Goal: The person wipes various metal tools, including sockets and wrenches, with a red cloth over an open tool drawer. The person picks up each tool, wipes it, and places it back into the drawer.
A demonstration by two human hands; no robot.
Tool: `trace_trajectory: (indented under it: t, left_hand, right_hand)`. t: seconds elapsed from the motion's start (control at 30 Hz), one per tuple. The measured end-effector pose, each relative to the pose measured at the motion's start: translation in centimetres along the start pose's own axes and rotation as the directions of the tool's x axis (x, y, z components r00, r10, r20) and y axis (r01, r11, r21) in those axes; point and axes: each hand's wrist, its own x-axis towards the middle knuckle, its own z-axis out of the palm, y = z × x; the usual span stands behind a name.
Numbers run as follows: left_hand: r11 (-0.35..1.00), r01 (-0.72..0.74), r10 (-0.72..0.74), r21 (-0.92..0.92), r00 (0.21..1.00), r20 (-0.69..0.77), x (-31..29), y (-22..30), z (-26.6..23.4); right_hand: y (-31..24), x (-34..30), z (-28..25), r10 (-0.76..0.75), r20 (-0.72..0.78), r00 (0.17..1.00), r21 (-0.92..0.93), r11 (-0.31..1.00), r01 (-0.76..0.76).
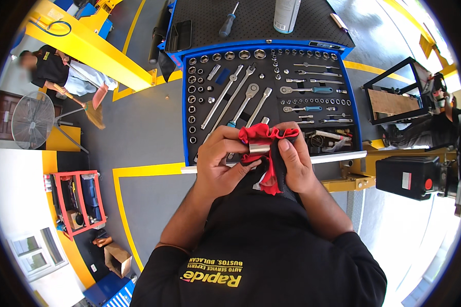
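Over the front of an open tool drawer [271, 115], both my hands meet at a shiny metal cylinder, apparently a socket [259, 149]. A crumpled red cloth [264, 134] with a dark part wraps partly around it. My left hand [220, 162] is closed, fingers curled at the socket's left end and thumb against the cloth's lower fold. My right hand [296, 159] is closed on the cloth's right side, its thumb pressed on the dark part. Just beyond my hands, a large ratchet [251, 92] and a long extension bar [260, 106] lie in the drawer's dark liner.
Rows of sockets and smaller ratchets [306, 90] fill the drawer. On the cabinet top stand a spray can [287, 15] and a screwdriver [228, 24]. At left, a person [54, 69] holds a broom [93, 113] near a fan [33, 120]. A black metal frame [394, 97] stands at right.
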Motion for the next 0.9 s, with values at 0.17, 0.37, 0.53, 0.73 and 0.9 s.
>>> trace_trajectory:
  t: [0.17, 0.37, 0.53, 0.73, 0.9]
  left_hand:
    - [0.789, 0.288, -0.351, -0.543, 0.936, -0.014, -0.8, -1.1, 1.3]
    - [0.698, 0.466, -0.527, -0.544, 0.849, 0.051, -1.7, -2.2, 1.1]
    - [0.981, 0.194, -0.192, -0.024, 0.979, 0.072, -1.2, -1.6, 0.8]
    - [0.986, 0.0, -0.033, 0.166, 0.98, 0.199, -0.4, -0.8, -0.1]
    - [0.824, 0.387, -0.411, -0.414, 0.911, 0.033, -1.4, -1.8, 1.0]
  right_hand:
    - [1.5, 0.3, -0.9, -0.401, 0.14, 0.905, -0.476, 0.775, 0.416]
    - [2.5, 0.2, -1.8, -0.363, 0.24, 0.9, -0.652, 0.627, 0.427]
    - [4.0, -0.8, -1.3, 0.142, -0.061, 0.988, -0.026, 0.989, -0.144]
    - [2.5, -0.5, -0.9, 0.389, 0.011, 0.921, 0.402, 0.842, -0.36]
    - [2.8, -1.7, -0.7, -0.111, 0.033, 0.993, -0.37, 0.922, 0.115]
